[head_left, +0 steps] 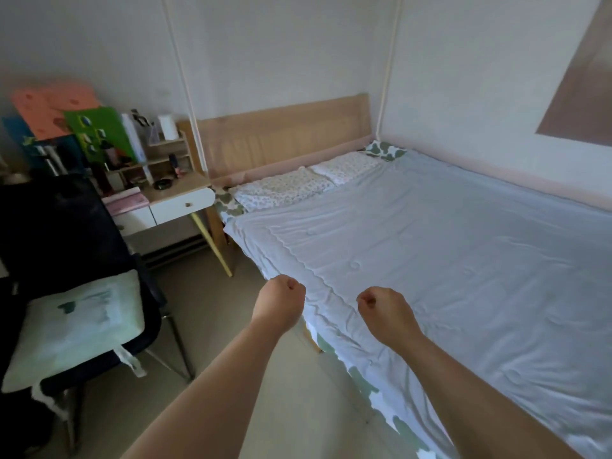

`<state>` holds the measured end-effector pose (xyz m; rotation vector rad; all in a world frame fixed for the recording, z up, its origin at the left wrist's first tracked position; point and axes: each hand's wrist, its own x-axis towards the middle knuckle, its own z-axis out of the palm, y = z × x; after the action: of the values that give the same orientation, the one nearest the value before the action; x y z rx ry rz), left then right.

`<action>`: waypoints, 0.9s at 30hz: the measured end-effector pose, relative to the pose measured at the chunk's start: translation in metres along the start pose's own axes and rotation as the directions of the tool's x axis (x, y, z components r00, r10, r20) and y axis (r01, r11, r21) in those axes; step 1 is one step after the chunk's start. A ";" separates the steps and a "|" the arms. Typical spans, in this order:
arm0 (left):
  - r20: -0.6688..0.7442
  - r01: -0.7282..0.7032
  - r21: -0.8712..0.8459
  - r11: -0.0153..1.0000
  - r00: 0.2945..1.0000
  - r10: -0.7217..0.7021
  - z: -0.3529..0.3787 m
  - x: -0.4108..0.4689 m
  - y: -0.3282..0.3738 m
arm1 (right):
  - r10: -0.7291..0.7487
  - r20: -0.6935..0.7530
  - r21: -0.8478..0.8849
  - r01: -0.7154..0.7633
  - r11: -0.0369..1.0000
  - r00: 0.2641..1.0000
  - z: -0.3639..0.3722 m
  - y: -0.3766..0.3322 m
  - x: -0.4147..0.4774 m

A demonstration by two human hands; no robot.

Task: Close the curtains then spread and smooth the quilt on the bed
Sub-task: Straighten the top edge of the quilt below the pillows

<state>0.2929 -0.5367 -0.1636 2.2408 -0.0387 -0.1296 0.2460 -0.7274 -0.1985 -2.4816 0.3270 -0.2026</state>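
Our left hand [281, 294]: clenched, empty.
Our right hand [384, 309]: clenched, empty.
Light wooden bed [284, 134]: holds pale blue quilt [430, 243], flowery pillows [284, 190] at 12 o'clock.

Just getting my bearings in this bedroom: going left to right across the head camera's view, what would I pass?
seat cushion → white desk drawer → left hand → right hand → brown wall rectangle

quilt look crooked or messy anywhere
Mostly flat, but the quilt is creased and rippled along its near edge, around the scalloped seam. The patterned sheet shows below it on that side. Nothing looks spilled or damaged.
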 end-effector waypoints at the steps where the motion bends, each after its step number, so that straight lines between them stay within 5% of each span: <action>1: 0.021 -0.008 0.003 1.000 1.000 0.007 0.004 0.019 0.000 | 0.020 -0.009 0.002 -0.020 1.000 1.000 0.004 0.005 0.016; 16: 0.193 0.035 0.054 0.998 0.980 -0.045 0.045 0.248 0.011 | 0.200 -0.033 -0.081 -0.202 0.976 0.979 0.032 0.035 0.218; 27: 0.272 -0.032 0.051 0.998 0.962 0.017 -0.010 0.438 -0.022 | 0.230 -0.115 -0.097 -0.241 0.966 0.966 0.106 -0.046 0.380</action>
<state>0.7286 -0.5468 -0.2098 2.2611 -0.2203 -0.4276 0.6415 -0.7384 -0.2297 -2.5178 0.6901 -0.2181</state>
